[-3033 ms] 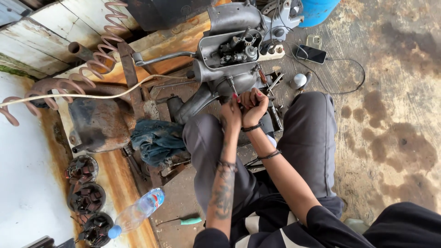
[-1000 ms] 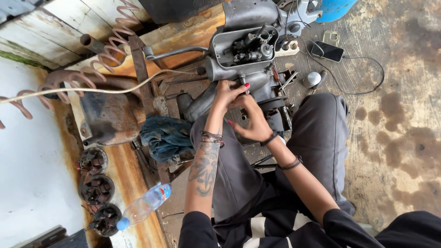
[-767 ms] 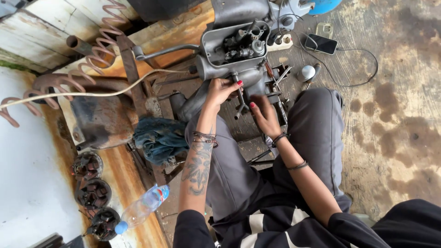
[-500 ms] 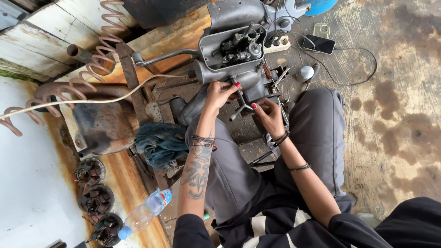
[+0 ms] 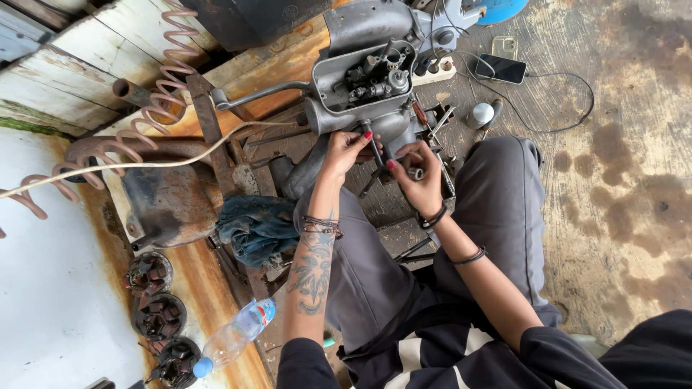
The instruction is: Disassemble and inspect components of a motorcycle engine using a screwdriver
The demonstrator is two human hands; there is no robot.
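Both hands are working at the lower edge of the grey engine casing (image 5: 360,86), which is sitting open on the wooden floor (image 5: 634,144) in front of my knees. My left hand (image 5: 344,150) is curling its fingers around a thin dark rod (image 5: 375,144) that is sticking down from the casing. My right hand (image 5: 418,180) is pinching a small metal ring (image 5: 416,173) between the fingertips, just beside that rod. A blue rag (image 5: 256,227) is lying bunched by my left knee, next to a rusty metal block (image 5: 169,202). A plastic water bottle (image 5: 234,337) is lying near my left elbow. A phone (image 5: 503,68) is resting on the floor beyond the casing, a cable trailing from it.
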